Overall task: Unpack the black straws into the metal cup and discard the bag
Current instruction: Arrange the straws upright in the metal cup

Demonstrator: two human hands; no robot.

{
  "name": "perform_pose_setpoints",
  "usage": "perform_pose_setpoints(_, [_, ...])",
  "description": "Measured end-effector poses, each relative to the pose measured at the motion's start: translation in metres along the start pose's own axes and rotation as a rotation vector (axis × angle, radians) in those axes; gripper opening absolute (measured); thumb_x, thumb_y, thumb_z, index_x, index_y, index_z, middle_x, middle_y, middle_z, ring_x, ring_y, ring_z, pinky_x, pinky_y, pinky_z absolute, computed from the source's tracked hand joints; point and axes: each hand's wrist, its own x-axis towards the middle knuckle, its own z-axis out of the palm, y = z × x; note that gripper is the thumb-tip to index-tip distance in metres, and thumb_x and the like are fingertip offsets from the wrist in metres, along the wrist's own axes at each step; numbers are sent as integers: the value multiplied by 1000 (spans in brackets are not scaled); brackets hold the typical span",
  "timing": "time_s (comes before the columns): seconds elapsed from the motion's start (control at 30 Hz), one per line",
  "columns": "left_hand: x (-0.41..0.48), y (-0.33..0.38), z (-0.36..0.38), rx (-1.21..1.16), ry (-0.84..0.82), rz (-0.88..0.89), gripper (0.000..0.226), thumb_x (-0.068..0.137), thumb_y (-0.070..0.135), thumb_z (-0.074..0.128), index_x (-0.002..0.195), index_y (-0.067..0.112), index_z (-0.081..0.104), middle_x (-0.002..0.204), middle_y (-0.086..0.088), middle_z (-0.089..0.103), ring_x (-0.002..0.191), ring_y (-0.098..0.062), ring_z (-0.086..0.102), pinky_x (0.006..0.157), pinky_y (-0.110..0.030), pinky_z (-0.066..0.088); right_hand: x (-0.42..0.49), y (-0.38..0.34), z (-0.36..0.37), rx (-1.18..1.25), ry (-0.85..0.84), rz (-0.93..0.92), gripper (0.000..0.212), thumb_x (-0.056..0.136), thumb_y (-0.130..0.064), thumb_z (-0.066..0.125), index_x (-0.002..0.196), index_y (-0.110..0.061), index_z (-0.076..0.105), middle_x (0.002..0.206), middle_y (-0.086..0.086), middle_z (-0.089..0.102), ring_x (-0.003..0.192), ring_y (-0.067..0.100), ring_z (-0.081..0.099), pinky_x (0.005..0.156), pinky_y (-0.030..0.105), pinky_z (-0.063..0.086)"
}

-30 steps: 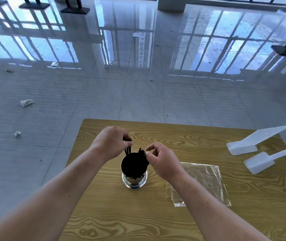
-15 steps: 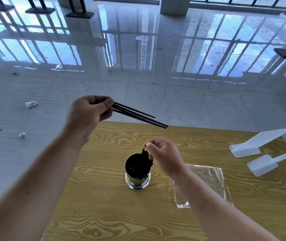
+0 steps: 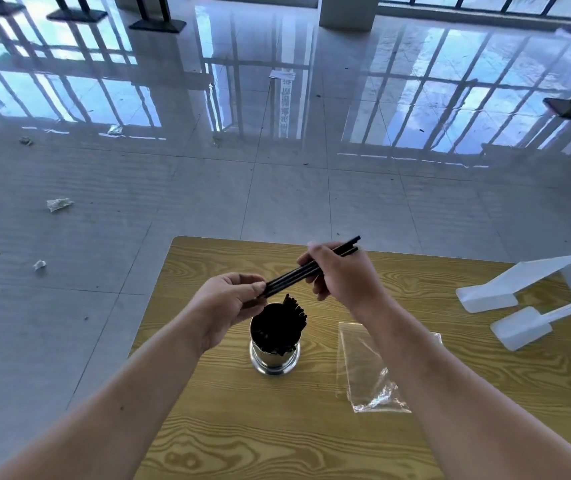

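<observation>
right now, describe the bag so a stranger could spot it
Find the wooden table; a metal cup of black straws stands near its middle. Just right of it lies the bag. It is flat, clear and shiny, unlike the solid white scoops farther right.

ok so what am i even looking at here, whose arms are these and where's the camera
No machine here: these are a person's bare arms, filmed by one wide-angle camera worn on their head, looking forward and down. The left hand and right hand together hold a few black straws above a metal cup. The cup stands on a wooden table and already holds other straws. To the cup's right lies a clear plastic bag, partly hidden by the right forearm. Near the table's right edge lie two white plastic scoop-like tools. Beyond the table is a shiny tiled floor.
</observation>
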Motion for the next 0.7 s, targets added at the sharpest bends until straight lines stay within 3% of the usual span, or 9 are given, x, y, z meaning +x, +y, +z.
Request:
perform_pose_setpoints(0.1, [5,-12,-9,372,100,79,18,90,18,81,105,14,74,99,-9,77,74,-15,75,66,-26,62,-4,6,4,-226,20,-69,42,102,-39,59,73,-17,79,61,8,71,51,23,63,53,42,54])
perform_pose_setpoints(0.23, [4,-23,-16,773,81,139,7,87,27,78,90,23,74,80,1,78,64,-8,72,62,-33,65,-11,23,21,-412,-68,-119,42,101,-42,60,77,-11,74,72,15,72,66,36,66,66,52,57])
perform_pose_setpoints(0.33, [0,-33,-13,1039,28,146,16,83,48,78,89,35,70,85,12,75,74,-4,70,62,-28,58,-13,41,32,-466,-159,-56,27,98,-48,69,92,-23,77,77,-1,73,69,13,67,67,43,59])
perform_pose_setpoints(0.4, [-4,-40,-10,1113,-14,145,30,75,60,79,94,40,67,92,18,72,78,1,68,61,-20,49,-14,51,31,-527,-161,-34,25,95,-56,69,105,-34,75,83,-10,73,72,5,66,64,29,56])
perform_pose_setpoints(0.47, [-7,-49,-6,1187,-66,177,47,67,66,80,105,44,65,103,23,66,85,3,63,65,-17,46,-14,57,26,-506,-109,-33,24,94,-57,67,104,-35,73,78,-11,69,64,6,60,60,28,51])
perform_pose_setpoints(0.6, [-11,-66,7,1326,-138,314,67,70,63,83,128,41,60,124,20,56,108,-7,61,90,-31,54,-18,69,15,-431,-11,-36,15,98,-46,68,93,-32,72,63,-10,58,53,4,48,56,35,47])
perform_pose_setpoints(0.7, [-13,-77,19,1396,-99,416,63,77,60,79,132,39,58,124,16,58,111,-12,62,90,-36,55,-25,77,11,-338,-2,12,16,100,-39,67,89,-29,72,60,-12,58,51,4,47,55,34,45])
